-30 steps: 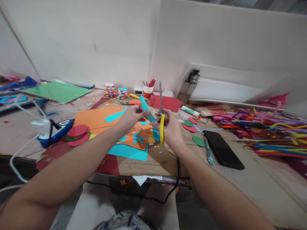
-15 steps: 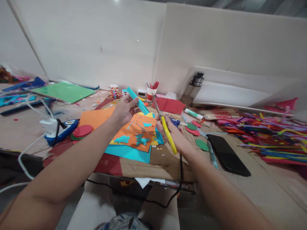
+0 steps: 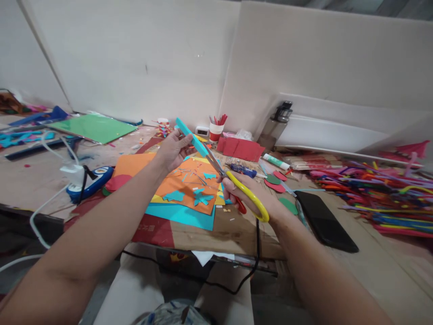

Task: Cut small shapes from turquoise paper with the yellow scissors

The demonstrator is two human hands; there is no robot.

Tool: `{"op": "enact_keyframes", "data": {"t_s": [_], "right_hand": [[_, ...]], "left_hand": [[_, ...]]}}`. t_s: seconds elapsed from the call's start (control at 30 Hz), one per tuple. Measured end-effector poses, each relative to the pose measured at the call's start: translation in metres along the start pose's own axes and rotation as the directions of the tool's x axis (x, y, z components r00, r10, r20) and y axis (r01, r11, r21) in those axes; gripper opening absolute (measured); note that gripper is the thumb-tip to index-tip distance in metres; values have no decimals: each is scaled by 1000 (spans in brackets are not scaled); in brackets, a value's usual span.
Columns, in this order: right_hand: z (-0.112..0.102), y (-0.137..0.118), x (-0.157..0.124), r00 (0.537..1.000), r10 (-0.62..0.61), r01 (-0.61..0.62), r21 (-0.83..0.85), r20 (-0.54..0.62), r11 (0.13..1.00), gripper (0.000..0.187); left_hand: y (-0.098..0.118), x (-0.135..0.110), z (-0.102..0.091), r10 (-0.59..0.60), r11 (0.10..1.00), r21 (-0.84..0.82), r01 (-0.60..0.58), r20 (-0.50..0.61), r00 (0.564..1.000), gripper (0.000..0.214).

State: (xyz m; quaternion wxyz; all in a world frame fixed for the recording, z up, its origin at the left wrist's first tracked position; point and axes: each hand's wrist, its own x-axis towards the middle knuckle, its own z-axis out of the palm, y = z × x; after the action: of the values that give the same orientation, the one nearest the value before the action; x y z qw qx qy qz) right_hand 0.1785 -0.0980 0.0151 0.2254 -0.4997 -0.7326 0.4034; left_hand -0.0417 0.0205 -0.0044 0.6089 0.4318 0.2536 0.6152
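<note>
My left hand (image 3: 175,149) pinches a narrow light-blue paper strip (image 3: 192,137), held slanted above the table. In my right hand (image 3: 238,187) is a pair of scissors (image 3: 248,193) with yellow and red handles. The blades meet the lower right end of the strip; whether they cut into it I cannot tell. Beneath both hands lies orange paper (image 3: 194,203) with blue cut-outs (image 3: 203,197) and thin scraps on it. Yellow and light-blue sheets (image 3: 182,217) show under the orange paper.
To the left are a blue power strip (image 3: 91,183) and a green sheet (image 3: 94,127). At the back stand a red cup of sticks (image 3: 216,131) and a dark bottle (image 3: 275,126). A black phone (image 3: 326,221) and colourful pipe cleaners (image 3: 379,194) lie to the right.
The scissors have turned from pointing upright to pointing at the strip, and their blades have come to its lower end. My left hand still holds the strip.
</note>
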Motion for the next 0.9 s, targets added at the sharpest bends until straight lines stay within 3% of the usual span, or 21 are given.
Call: {"op": "enact_keyframes", "data": {"t_s": [0.9], "right_hand": [[15, -9, 1, 996, 75, -63, 202, -49, 977, 42]], "left_hand": [[-4, -3, 2, 9, 1000, 14, -9, 25, 1000, 17]]}}
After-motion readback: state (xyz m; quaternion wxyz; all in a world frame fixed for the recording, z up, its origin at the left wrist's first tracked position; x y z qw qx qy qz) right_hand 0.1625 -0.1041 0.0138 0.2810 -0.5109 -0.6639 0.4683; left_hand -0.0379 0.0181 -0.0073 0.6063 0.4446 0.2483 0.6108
